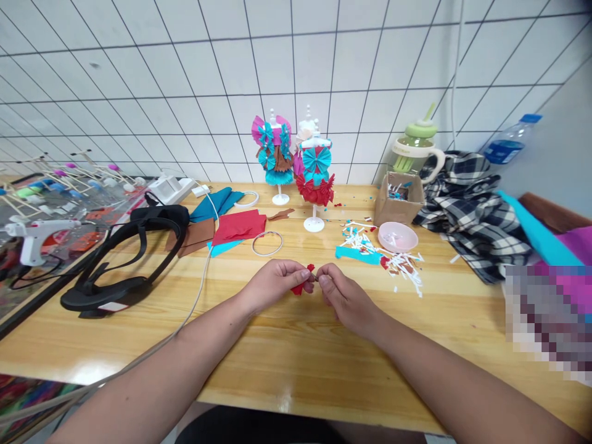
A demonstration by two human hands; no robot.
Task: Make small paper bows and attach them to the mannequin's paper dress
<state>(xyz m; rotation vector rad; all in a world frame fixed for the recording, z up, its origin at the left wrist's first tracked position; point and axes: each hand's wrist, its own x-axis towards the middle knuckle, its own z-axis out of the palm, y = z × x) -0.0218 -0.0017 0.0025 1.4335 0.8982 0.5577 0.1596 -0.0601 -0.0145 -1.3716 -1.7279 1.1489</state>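
My left hand (280, 280) pinches a small piece of red crepe paper (297, 288) above the wooden table (296, 357). Close beside it, my right hand (340, 293) has its fingers pressed together at a thin dark item by the red paper, too small to make out. Beyond my hands stands a small white dress form (314, 224) dressed in blue and red pleated paper. A second form (280, 198) behind it wears pink, blue and brown paper. A thin ring (267, 243) lies flat in front of the paper sheets, left of the forms.
Red paper (239, 226), brown and blue sheets lie left of centre. A black headset (124, 271) and glue gun (34, 239) are farther left. Paper scraps, a pink dish (398, 237), a cardboard box (398, 203), a jug (414, 151) and plaid cloth (472, 209) are right.
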